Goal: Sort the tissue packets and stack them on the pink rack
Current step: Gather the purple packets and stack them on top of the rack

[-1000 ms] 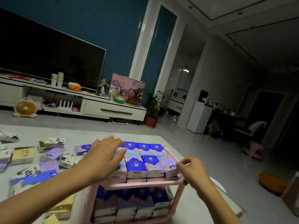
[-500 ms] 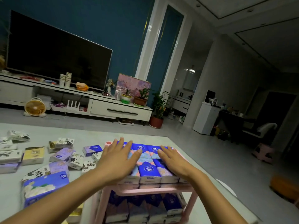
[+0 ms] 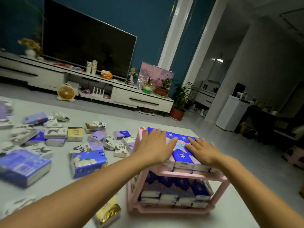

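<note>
A pink two-tier rack stands on the pale table in front of me. Blue tissue packets lie side by side on its top shelf, and more blue packets fill the lower shelf. My left hand lies flat, fingers straight, on the left part of the top row. On the right part of that row my right hand presses flat the same way. Loose tissue packets in blue, purple, white and gold are scattered over the table to the left.
A gold packet lies near the rack's front left corner. The table's right edge runs close beside the rack. Beyond the table are a TV console with a large screen, potted plants and a small fan on the floor.
My right hand left the rack's right front corner and came down flat on the top row of packets. The left hand stayed on the row. The view swung left.
</note>
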